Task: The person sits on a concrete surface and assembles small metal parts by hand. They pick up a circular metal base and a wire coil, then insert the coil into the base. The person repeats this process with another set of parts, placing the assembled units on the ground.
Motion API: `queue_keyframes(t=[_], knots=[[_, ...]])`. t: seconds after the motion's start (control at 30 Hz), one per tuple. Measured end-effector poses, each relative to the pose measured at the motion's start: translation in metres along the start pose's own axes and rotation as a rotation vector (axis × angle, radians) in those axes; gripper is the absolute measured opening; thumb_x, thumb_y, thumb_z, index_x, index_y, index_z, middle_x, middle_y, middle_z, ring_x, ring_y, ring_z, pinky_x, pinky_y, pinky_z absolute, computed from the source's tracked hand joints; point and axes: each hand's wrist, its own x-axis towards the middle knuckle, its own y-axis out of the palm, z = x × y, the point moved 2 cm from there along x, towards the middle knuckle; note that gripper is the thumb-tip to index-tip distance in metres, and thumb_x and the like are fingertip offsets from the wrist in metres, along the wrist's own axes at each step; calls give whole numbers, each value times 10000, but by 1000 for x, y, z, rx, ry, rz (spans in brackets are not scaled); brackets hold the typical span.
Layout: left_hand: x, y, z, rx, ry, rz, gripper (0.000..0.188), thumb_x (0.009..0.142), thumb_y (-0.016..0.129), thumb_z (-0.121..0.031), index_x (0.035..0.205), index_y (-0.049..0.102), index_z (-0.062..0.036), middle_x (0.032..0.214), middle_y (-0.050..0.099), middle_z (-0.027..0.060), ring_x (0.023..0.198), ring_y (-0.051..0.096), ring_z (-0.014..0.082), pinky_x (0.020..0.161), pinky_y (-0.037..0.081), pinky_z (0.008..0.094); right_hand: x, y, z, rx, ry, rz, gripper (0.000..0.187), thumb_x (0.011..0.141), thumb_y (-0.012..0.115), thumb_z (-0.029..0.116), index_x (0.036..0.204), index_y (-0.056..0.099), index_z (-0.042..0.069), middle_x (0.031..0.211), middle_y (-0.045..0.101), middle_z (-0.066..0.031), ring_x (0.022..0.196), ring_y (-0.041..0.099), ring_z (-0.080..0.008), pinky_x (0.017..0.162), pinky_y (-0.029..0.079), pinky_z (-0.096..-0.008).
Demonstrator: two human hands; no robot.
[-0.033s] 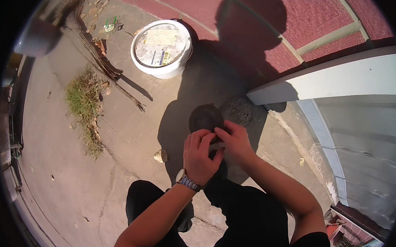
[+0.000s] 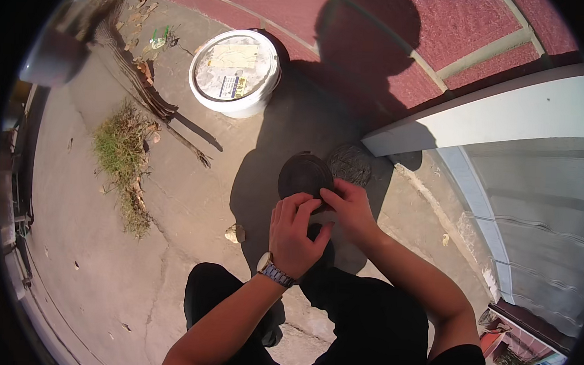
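A dark, round, flat thing with ringed edges point(image 2: 303, 174) lies in my shadow in front of me; I cannot tell its exact kind. At its near rim my left hand point(image 2: 296, 230), with a metal-band watch on the wrist, has its fingers curled onto the edge and its thumb held lower and apart. My right hand point(image 2: 351, 210) pinches the near right rim, thumb and forefinger close to my left fingertips. What lies between the fingertips is too small to make out. Just beyond the right hand rests a tangled grey round bundle point(image 2: 349, 166), like coiled wire.
A white lidded bucket point(image 2: 265, 96) stands by the red brick wall point(image 2: 475, 33). Dry sticks point(image 2: 152, 99) and a grass clump point(image 2: 123, 144) are on the left. A small stone point(image 2: 234, 233) sits near my left wrist. A white frame point(image 2: 507, 114) borders the right side.
The view has shifted very slightly. My left thumb sits a little more apart; both hands stay at the round thing's near rim.
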Motion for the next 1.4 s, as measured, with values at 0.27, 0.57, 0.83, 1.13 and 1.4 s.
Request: queue_keyframes(t=[0.27,0.57,0.83,1.13,1.4], knots=[[20,46,68,-981,-900,170,536,932,797,-182,1347,544,44,1267,655,135,1114,648,201,965,535,353,-9,-47,-45,551,-232,-89,266,1039,616,76,1282,656,-23,1211,716,-89,1108,680,-179,986,548,-366],[11,63,64,-1428,-923,350,264,981,695,-21,1234,625,6,1192,708,108,1091,688,211,971,559,374,-48,-61,-68,651,-283,-87,242,1028,628,60,1255,663,-16,1194,719,-88,1098,677,-180,983,537,-360],[4,51,80,-1466,-917,447,145,1002,679,-48,1141,676,-6,1139,733,101,1063,706,205,962,573,364,-51,-57,-86,614,-284,-32,206,1020,647,60,1205,678,-26,1144,729,-94,1034,685,-174,963,527,-347],[1,31,95,-1517,-907,390,157,992,670,-5,1147,697,-1,1143,742,113,1076,713,214,969,581,370,-34,-42,-73,684,-273,77,202,1042,628,99,1205,673,-11,1134,733,-84,1043,688,-175,968,532,-352],[0,30,98,-1546,-892,426,131,982,678,12,1109,698,-11,1115,744,103,1046,715,203,970,571,351,-28,-41,-74,796,-225,84,184,1057,606,120,1181,676,5,1133,733,-84,1035,691,-166,964,535,-350]])
